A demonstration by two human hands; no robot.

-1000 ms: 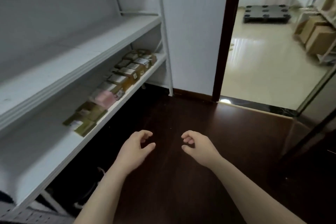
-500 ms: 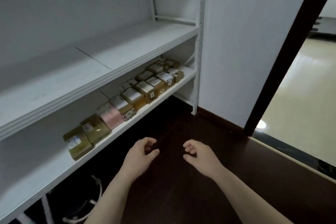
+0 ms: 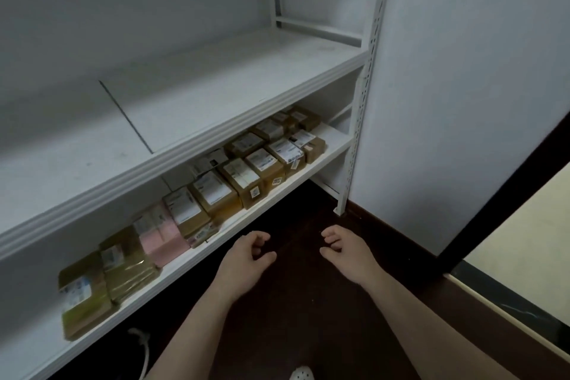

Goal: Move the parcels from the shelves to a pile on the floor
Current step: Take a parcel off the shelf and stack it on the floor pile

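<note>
Head view: the back row of parcels on the lower white shelf [image 3: 336,140] is partly covered by the front lip of the upper white shelf [image 3: 216,95], so how many sit behind cannot be counted. The printing on the white labels is too blurred to read. A white cable [image 3: 145,348] under the lower shelf runs out of the bottom of the picture, and only the toe of a white perforated shoe [image 3: 300,375] shows at that edge. Both forearms are cut off below.

The brown cardboard parcels with white labels [image 3: 240,179] lie packed side by side along the right half of the lower shelf. To their left lies a pink wrapped parcel [image 3: 160,237], then two olive-green taped parcels [image 3: 129,268], the leftmost smeared by blur. A white perforated metal upright [image 3: 361,102] closes the shelving on the right, against a white wall [image 3: 462,71]. A dark door frame [image 3: 509,188] borders a pale glossy floor [image 3: 524,231] beyond it. The dark wooden floor [image 3: 293,302] lies under the hands.

The left hand [image 3: 243,262] hangs just in front of the lower shelf's edge, fingers loosely curled with the thumb out, holding nothing. The right hand [image 3: 345,253] is level with it and apart from it, fingers likewise loosely curled on nothing. Neither touches a parcel.
</note>
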